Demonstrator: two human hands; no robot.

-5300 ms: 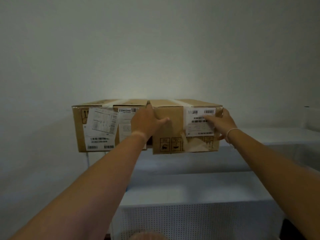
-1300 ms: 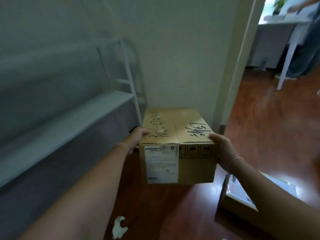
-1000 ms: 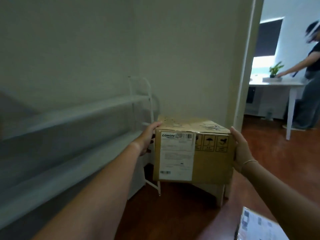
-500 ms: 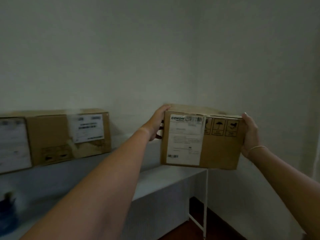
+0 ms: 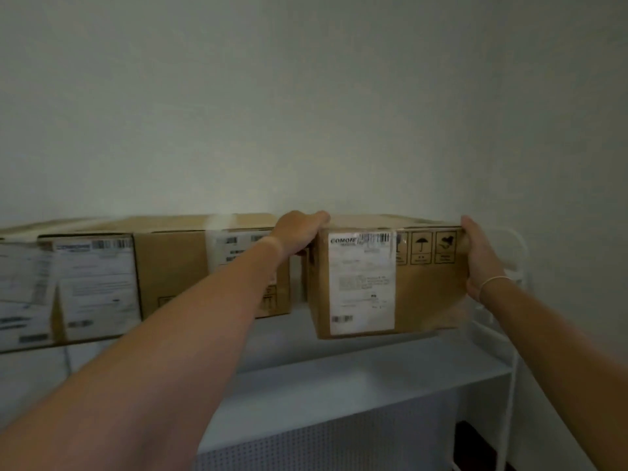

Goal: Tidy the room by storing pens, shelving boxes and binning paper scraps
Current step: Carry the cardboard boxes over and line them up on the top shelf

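I hold a brown cardboard box [image 5: 428, 294] with a white shipping label at the right end of the white shelf rack's top shelf [image 5: 401, 348]. My left hand [image 5: 300, 234] grips its upper left corner and my right hand [image 5: 481, 263] presses against its right side. The box's bottom edge sits at or just above the shelf surface; I cannot tell if it rests there. To its left, two more labelled cardboard boxes [image 5: 210, 270] [image 5: 68, 290] stand side by side on the same shelf, with a narrow gap beside the held one.
A lower white shelf [image 5: 356, 392] with a perforated panel [image 5: 326, 447] runs beneath. The rack's white end frame [image 5: 513, 300] stands just right of the held box. A plain wall rises behind. A bit of dark floor shows at bottom right.
I have carried the box leftward toward the shelf's right end, so it now sits close beside the other boxes. My view has turned to face the rack.
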